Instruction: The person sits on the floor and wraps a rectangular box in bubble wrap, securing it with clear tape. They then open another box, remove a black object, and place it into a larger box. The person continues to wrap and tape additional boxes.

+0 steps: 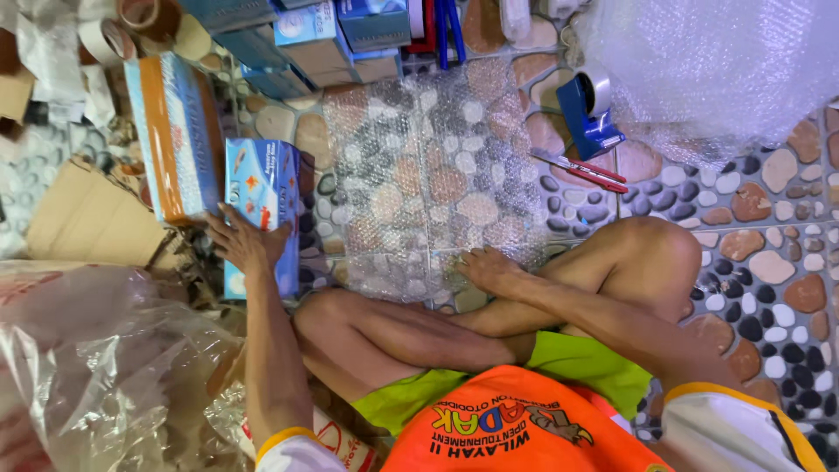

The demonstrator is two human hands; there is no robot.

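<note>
I sit cross-legged on a pebble-patterned floor. My left hand (243,240) grips a small blue printed box (262,188) standing on end at my left knee. My right hand (489,267) rests flat on the near edge of a sheet of bubble wrap (428,166) spread on the floor in front of me. Its fingers are spread and hold nothing.
A larger blue and orange box (175,135) wrapped in bubble wrap stands left of the small one. Red-handled scissors (581,170) and a blue tape dispenser (590,109) lie to the right. Stacked blue boxes (323,39), tape rolls (144,17), a bubble wrap roll (717,70), cardboard (87,218) and plastic bags (96,367) surround me.
</note>
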